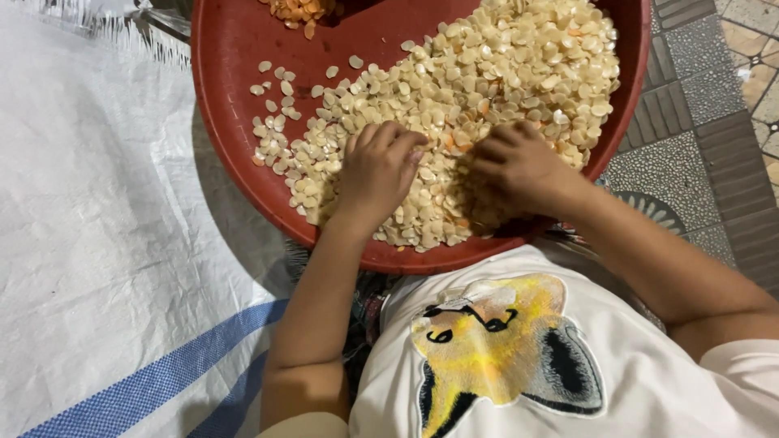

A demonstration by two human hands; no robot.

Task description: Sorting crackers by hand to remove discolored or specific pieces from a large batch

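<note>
Your round red tray (227,73) fills the top of the view, its near rim touching your white shirt (519,365), so there is little room between tray and body. To your left the tray's edge sits over a white woven sack (89,211) with a blue stripe; to your right it overhangs patterned paving (698,122). The pale split beans (503,73) are heaped toward the far right, leaving bare red floor at the upper left (a small orange pile (302,11) sits at the top edge). Your left hand (380,169) rests palm-down on the beans, fingers curled loosely. Your right hand (519,166) is just beside it, fingers bent into the heap; whether it grips any beans you cannot tell.
</note>
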